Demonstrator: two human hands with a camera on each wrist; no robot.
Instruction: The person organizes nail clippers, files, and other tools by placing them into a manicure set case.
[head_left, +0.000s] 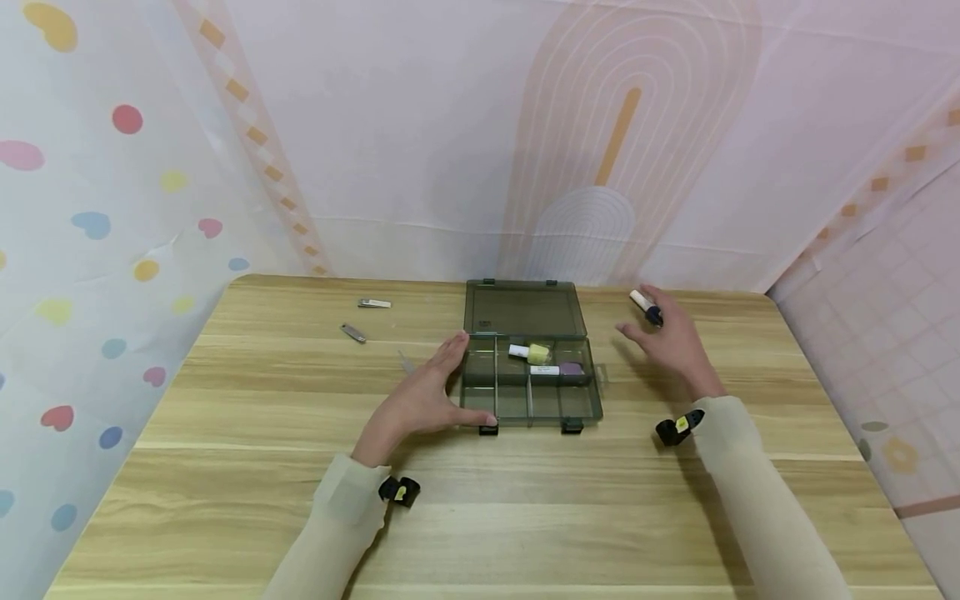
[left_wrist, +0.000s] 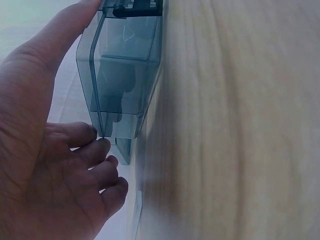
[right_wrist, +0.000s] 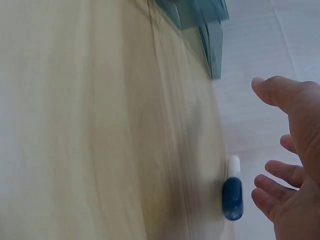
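Nearest the camera, in the lower middle of the head view, the left hand (head_left: 420,404) rests with straight, relaxed fingers against the left wall of the smoky-green transparent plastic compartment box (head_left: 529,406), thumb toward its front corner; the left wrist view shows the fingertips (left_wrist: 87,137) touching the box edge (left_wrist: 125,75) without curling round it. The box sits open at the centre of the light wooden table (head_left: 225,467), its lid laid back flat, and its rear compartments hold a small yellow and white piece (head_left: 531,352) and a purple and white one (head_left: 558,369). Further back, at right of centre, the right hand (head_left: 671,337) hovers with fingers spread, holding nothing, just beside a small white and dark-blue capsule-shaped object (head_left: 646,307) lying on the table (right_wrist: 232,192). To do this well, I judge the left hand should keep the box steady while the right closes thumb and forefinger on the capsule's middle. Two small metal clips (head_left: 373,303) lie at the upper left of the tabletop.
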